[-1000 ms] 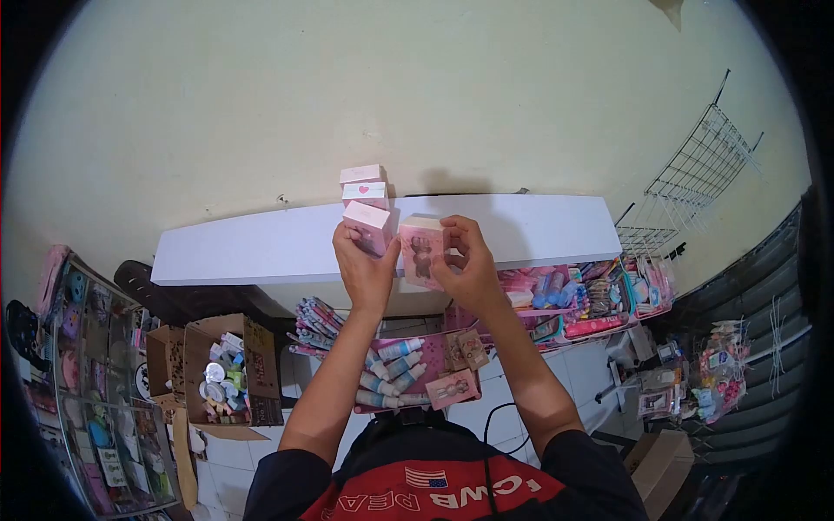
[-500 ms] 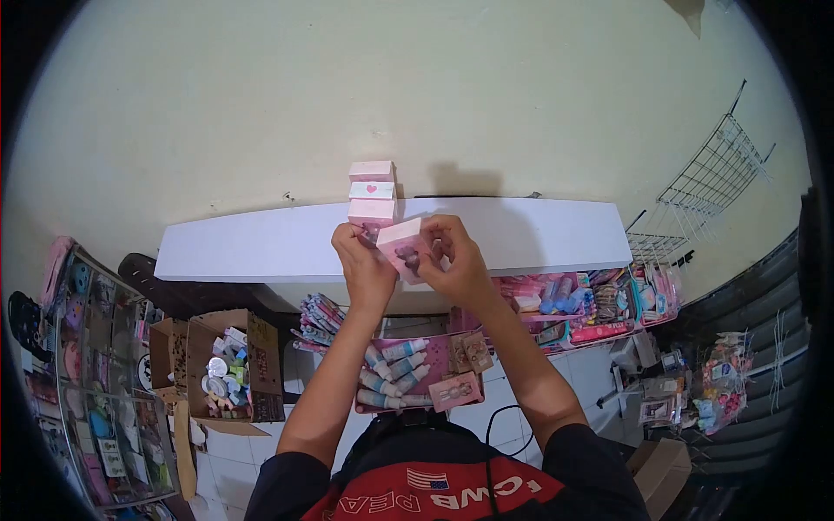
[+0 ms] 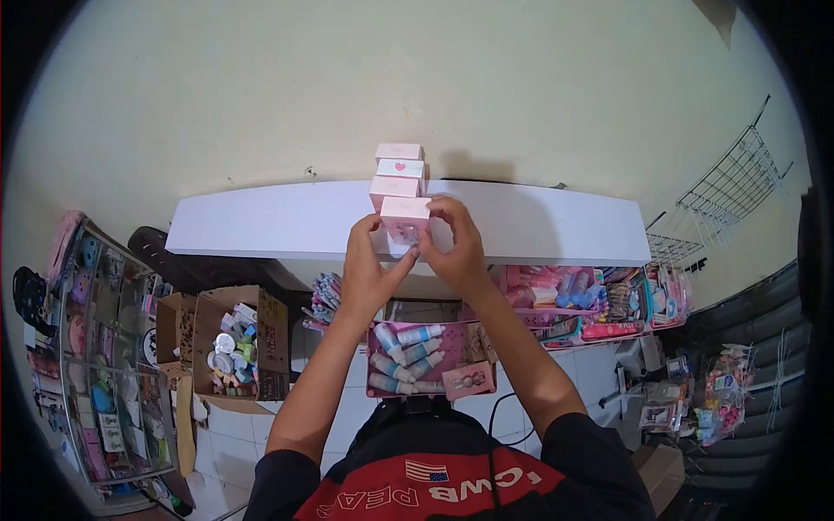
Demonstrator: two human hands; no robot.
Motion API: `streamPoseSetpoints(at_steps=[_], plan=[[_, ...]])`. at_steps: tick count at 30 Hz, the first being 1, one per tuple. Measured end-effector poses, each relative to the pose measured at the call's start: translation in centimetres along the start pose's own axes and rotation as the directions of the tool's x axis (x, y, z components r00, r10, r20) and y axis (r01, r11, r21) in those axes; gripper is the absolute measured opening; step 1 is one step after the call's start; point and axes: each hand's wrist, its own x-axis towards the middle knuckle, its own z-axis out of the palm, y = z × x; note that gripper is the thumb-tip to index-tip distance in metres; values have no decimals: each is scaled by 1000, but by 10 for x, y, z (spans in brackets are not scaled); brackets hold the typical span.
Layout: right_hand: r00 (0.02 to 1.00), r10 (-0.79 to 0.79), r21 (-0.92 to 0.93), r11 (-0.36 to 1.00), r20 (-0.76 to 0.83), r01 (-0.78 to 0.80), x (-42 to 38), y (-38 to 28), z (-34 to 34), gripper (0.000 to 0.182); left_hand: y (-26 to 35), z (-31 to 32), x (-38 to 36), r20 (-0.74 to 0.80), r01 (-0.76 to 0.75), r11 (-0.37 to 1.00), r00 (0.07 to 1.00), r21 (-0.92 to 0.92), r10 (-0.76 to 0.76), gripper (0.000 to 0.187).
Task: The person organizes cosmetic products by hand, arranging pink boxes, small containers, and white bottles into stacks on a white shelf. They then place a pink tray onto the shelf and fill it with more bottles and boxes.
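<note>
Head view: both hands meet at a small pink box [image 3: 406, 219] at the front edge of a white shelf [image 3: 261, 227]. Left hand [image 3: 372, 265] grips the box's left side, thumb stretched under its lower edge; right hand [image 3: 459, 246] clasps its right side, fingers curled over the top corner. Just behind the box, touching or nearly so, stands a stack of pink boxes [image 3: 399, 170] against the wall, one with a red heart. Below the shelf sits a pink tray of white bottles [image 3: 405, 358]; well to the shelf's lower left is a cardboard box [image 3: 233, 347] of small items. Right of the shelf, a wire rack [image 3: 728, 187] hangs on the wall.
</note>
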Motion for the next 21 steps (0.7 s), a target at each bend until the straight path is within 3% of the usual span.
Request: streamPoseSetpoints(at_steps=[2, 11, 15, 21], plan=[[998, -67, -146, 987, 14, 68, 7, -10, -9, 49, -7, 10, 0, -8, 21, 1000, 1000, -17, -22, 68], [998, -66, -246, 967, -1, 63, -19, -32, -43, 52, -6, 14, -3, -22, 98, 993, 995, -69, -100, 72], [999, -21, -293, 956, 28, 28, -42, -45, -63, 52, -7, 10, -7, -28, 95, 994, 995, -55, -96, 81], [991, 63, -328, 945, 118, -21, -76, -63, -82, 40, 6, 5, -14, -72, 113, 993, 991, -20, -114, 80]])
